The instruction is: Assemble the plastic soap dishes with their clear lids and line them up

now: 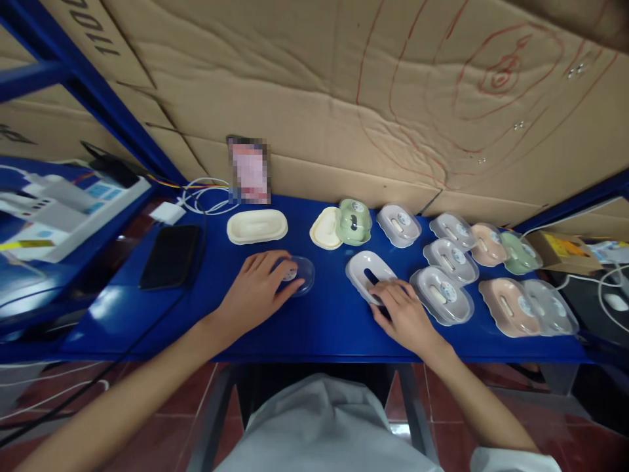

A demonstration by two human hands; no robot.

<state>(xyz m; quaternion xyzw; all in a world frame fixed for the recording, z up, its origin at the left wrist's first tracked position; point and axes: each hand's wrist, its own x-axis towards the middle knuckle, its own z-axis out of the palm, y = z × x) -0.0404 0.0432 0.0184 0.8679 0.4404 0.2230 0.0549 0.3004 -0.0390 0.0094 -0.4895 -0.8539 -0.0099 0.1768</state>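
Observation:
My left hand [258, 288] lies on the blue table [324, 321], its fingers resting on a clear plastic lid [301, 275] with a round sticker. To the right, my right hand [403, 313] touches the near edge of a white oval tray [367, 272] with a slot in it. Beside that hand sits a white soap dish under a clear lid [442, 295].
A cream tray [257, 227], a cream and green dish pair [341, 226] and several lidded dishes in white, pink and green [506, 305] spread to the right. A black phone [171, 255], a charger with cables [168, 212] and a cardboard wall [344, 98] lie behind and left.

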